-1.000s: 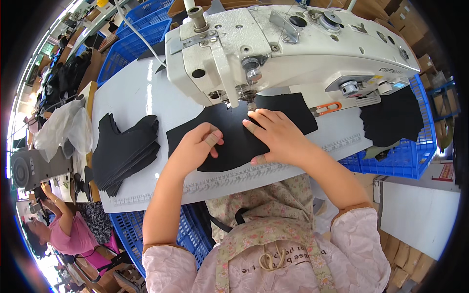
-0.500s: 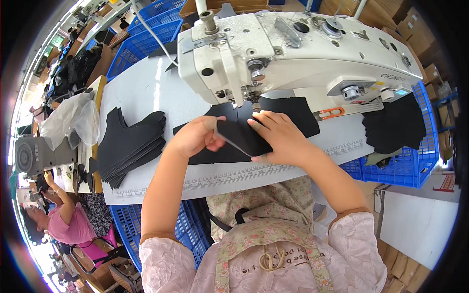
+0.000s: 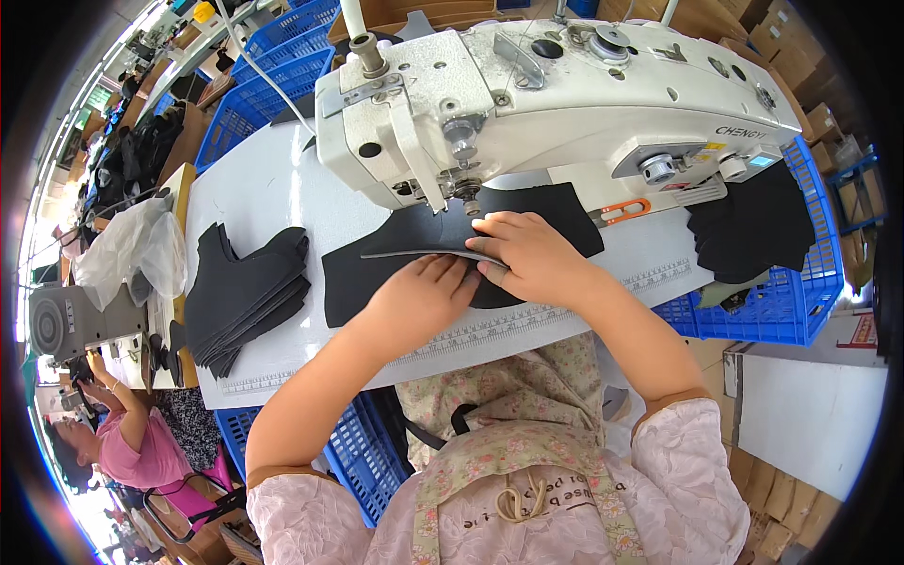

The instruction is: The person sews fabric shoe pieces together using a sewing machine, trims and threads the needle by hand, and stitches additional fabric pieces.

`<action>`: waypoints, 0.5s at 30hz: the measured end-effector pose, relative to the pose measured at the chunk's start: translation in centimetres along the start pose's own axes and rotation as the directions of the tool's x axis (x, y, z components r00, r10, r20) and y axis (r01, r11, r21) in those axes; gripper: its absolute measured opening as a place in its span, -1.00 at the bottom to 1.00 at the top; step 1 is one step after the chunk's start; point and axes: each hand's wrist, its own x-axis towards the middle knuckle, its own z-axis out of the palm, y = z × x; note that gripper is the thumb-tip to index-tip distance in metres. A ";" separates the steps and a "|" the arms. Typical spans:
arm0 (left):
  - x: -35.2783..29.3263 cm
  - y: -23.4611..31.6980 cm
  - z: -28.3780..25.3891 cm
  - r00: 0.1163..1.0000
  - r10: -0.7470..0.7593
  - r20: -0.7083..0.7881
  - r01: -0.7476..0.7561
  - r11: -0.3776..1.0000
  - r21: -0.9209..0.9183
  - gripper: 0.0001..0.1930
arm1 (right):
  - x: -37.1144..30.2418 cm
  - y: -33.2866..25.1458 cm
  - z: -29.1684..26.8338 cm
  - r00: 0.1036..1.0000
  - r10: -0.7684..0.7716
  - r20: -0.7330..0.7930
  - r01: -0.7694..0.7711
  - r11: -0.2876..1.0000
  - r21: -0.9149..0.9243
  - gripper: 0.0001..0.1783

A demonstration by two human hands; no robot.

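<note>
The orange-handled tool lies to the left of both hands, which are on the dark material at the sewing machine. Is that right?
Not quite: the orange-handled tool lies to the right of both hands, as the head view shows. The left hand and right hand are indeed on the dark material at the sewing machine.

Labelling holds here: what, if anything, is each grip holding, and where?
Right grip: black piece, seemingly pinched at its raised edge's right end. Left grip: fingers at that edge; hold hidden, cannot tell.

The workpiece (image 3: 414, 233) lies right of the stack (image 3: 247, 287), on the table (image 3: 250, 184).
</note>
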 end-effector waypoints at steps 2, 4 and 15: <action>-0.1 0.9 0.6 0.999 0.036 -0.028 -0.032 0.989 0.147 -0.53 | 0.1 0.0 0.1 1.000 -0.008 -0.002 0.008 1.000 -0.008 -0.60; 0.1 1.8 0.9 0.990 -0.129 -0.059 0.138 0.971 0.196 -0.57 | 0.0 0.2 0.1 1.000 0.008 0.015 -0.008 1.000 -0.010 -0.61; -3.0 0.8 4.2 0.906 -0.384 -0.177 0.364 0.922 -0.133 -0.50 | -0.2 -0.7 -0.5 0.995 -0.087 0.040 0.094 0.974 -0.208 -0.48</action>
